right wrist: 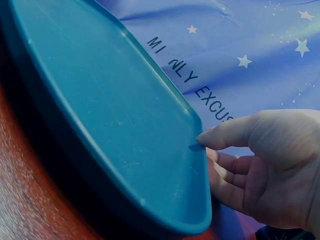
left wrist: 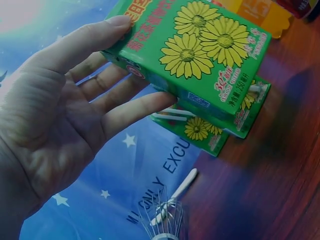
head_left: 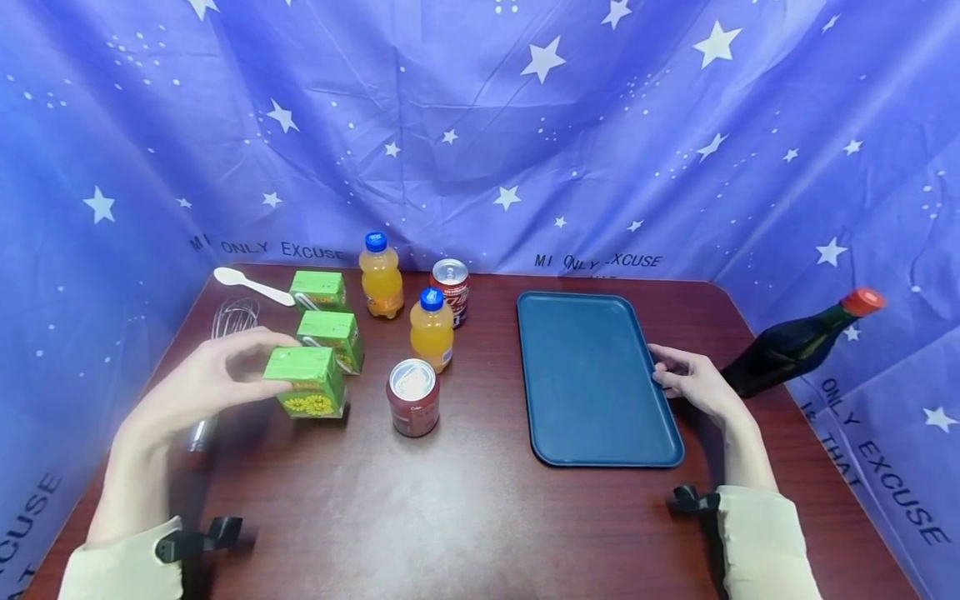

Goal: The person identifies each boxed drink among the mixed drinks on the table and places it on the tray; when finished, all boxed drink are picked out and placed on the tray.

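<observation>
My left hand (head_left: 210,379) grips a green drink carton (head_left: 306,385) printed with yellow flowers. In the left wrist view the thumb lies along one side of that carton and the fingers along the other. Behind it stand two more green cartons, a nearer one (head_left: 337,333) and a farther one (head_left: 318,287), with straws on their sides. At the right, my right hand (head_left: 697,383) pinches the right rim of a dark blue tray (head_left: 592,375). The right wrist view has the thumb (right wrist: 212,137) on the tray's rim and the other fingers outside and below it.
Two orange drink bottles (head_left: 382,279) and two cans, one nearer (head_left: 414,408) and one farther (head_left: 459,292), stand between cartons and tray. A whisk (head_left: 236,317) and white spoon (head_left: 255,287) lie at left. A dark bottle with a red cap (head_left: 795,346) is beyond my right hand.
</observation>
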The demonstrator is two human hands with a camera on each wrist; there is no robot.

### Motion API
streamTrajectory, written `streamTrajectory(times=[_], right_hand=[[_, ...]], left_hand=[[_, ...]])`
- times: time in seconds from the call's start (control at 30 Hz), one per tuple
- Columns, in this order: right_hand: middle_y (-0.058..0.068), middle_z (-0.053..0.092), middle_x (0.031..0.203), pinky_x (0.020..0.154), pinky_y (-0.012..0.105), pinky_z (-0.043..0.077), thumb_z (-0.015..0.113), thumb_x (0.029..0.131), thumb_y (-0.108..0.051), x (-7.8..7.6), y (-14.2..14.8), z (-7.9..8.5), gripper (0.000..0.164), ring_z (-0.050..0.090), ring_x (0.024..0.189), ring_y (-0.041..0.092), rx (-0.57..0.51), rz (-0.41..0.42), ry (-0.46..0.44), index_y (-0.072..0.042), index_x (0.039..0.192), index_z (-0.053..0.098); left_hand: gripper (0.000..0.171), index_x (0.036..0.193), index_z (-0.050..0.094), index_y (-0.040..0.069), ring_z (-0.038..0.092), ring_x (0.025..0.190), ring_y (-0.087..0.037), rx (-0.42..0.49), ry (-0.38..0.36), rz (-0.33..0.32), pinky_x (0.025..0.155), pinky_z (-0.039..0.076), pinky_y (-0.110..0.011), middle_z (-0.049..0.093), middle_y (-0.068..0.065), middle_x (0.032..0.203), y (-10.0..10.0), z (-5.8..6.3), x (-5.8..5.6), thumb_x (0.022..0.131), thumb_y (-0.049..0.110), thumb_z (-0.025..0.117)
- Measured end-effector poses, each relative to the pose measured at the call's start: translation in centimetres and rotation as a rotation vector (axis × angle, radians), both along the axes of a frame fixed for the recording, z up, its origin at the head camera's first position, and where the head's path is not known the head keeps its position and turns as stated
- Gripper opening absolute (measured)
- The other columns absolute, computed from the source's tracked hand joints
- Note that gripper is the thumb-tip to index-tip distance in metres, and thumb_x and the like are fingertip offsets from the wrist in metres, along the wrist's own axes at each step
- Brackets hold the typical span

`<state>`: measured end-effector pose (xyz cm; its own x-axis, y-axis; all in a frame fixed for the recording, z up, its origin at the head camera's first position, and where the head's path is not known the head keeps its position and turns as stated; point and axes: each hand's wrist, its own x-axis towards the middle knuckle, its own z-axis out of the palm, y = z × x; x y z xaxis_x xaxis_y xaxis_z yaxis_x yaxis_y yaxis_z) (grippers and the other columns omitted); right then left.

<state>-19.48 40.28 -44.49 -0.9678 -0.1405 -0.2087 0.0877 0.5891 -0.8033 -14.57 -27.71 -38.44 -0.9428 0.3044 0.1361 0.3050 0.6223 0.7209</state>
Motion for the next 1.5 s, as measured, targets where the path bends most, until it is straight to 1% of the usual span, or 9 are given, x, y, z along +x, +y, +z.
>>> streamTrajectory(times=[0.17, 0.43, 0.7, 0.9, 0.97, 1.1, 1.27, 1.37, 1.5], right_hand=[[0.011, 0.063, 0.109, 0.077, 0.025, 0.062, 0.057, 0.104, -0.008, 0.0, -0.3, -0.2, 0.057, 0.065, 0.09, -0.002, -0.007, 0.003, 0.002, -0.001, 0.157, 0.037], [0.012, 0.063, 0.108, 0.077, 0.024, 0.062, 0.056, 0.105, -0.008, 0.1, -0.4, -0.2, 0.056, 0.064, 0.09, -0.001, -0.013, 0.002, -0.006, -0.002, 0.157, 0.038], [0.006, 0.063, 0.105, 0.077, 0.024, 0.061, 0.056, 0.104, -0.007, 0.1, -0.3, -0.2, 0.056, 0.064, 0.089, -0.002, -0.016, 0.006, -0.005, 0.0, 0.157, 0.037], [0.009, 0.064, 0.107, 0.078, 0.024, 0.062, 0.056, 0.105, -0.01, 0.2, 0.0, -0.4, 0.057, 0.065, 0.09, -0.001, -0.016, 0.008, -0.007, -0.002, 0.158, 0.037], [0.009, 0.064, 0.107, 0.078, 0.024, 0.062, 0.057, 0.105, -0.01, 0.2, 0.0, -0.4, 0.057, 0.065, 0.09, -0.001, -0.018, 0.007, -0.008, -0.003, 0.158, 0.037], [0.008, 0.064, 0.108, 0.078, 0.024, 0.062, 0.057, 0.105, -0.01, 0.1, 0.0, -0.4, 0.057, 0.064, 0.09, -0.002, -0.024, 0.005, -0.015, -0.003, 0.158, 0.037], [0.006, 0.064, 0.107, 0.078, 0.024, 0.062, 0.056, 0.105, -0.009, 0.0, 0.0, -0.2, 0.057, 0.065, 0.09, -0.002, -0.028, 0.0, -0.021, -0.002, 0.158, 0.037], [0.006, 0.064, 0.106, 0.078, 0.024, 0.062, 0.056, 0.104, -0.008, 0.0, 0.1, 0.0, 0.057, 0.065, 0.09, -0.002, -0.032, 0.0, -0.019, -0.001, 0.157, 0.037], [0.005, 0.064, 0.106, 0.078, 0.024, 0.062, 0.057, 0.104, -0.008, -0.2, 0.3, 0.2, 0.058, 0.065, 0.089, -0.002, -0.033, 0.007, -0.013, 0.0, 0.157, 0.037]], left_hand=[[0.047, 0.125, 0.069, 0.033, 0.065, 0.104, 0.001, 0.003, 0.011, 0.011, 0.089, 0.044, -0.009, 0.073, 0.011, 0.112, -0.1, 1.1, 0.1, 0.083, 0.022, 0.088], [0.049, 0.128, 0.067, 0.038, 0.059, 0.113, 0.009, -0.073, 0.002, 0.061, 0.092, 0.041, -0.013, 0.07, 0.017, 0.124, -0.5, 4.1, 0.2, 0.085, 0.03, 0.086], [0.053, 0.132, 0.067, 0.035, 0.057, 0.113, 0.0, -0.063, 0.039, 0.032, 0.088, 0.04, -0.014, 0.071, 0.012, 0.121, 0.0, 7.2, -0.3, 0.084, 0.025, 0.087], [0.051, 0.132, 0.068, 0.027, 0.065, 0.107, -0.001, 0.007, 0.067, 0.022, 0.087, 0.044, -0.01, 0.071, 0.009, 0.119, 1.2, 9.0, -1.3, 0.085, 0.017, 0.086], [0.051, 0.131, 0.068, 0.025, 0.067, 0.102, -0.003, 0.036, 0.082, 0.013, 0.083, 0.048, -0.01, 0.072, 0.008, 0.115, 1.6, 9.5, -1.7, 0.085, 0.014, 0.086], [0.051, 0.13, 0.069, 0.025, 0.068, 0.095, -0.004, 0.034, 0.108, 0.013, 0.076, 0.05, -0.013, 0.072, 0.01, 0.109, 2.5, 10.5, -2.7, 0.084, 0.013, 0.086], [0.051, 0.132, 0.068, 0.027, 0.067, 0.101, 0.002, 0.016, 0.108, 0.008, 0.082, 0.046, -0.009, 0.072, 0.013, 0.112, 3.6, 11.9, -3.7, 0.085, 0.019, 0.086], [0.05, 0.133, 0.067, 0.026, 0.068, 0.103, 0.0, 0.036, 0.1, -0.013, 0.082, 0.047, -0.011, 0.073, 0.009, 0.113, 4.5, 12.7, -4.2, 0.087, 0.021, 0.085], [0.047, 0.132, 0.067, 0.026, 0.068, 0.103, -0.004, 0.079, 0.095, -0.044, 0.076, 0.053, -0.016, 0.073, 0.004, 0.113, 6.0, 13.2, -4.8, 0.088, 0.022, 0.083]])
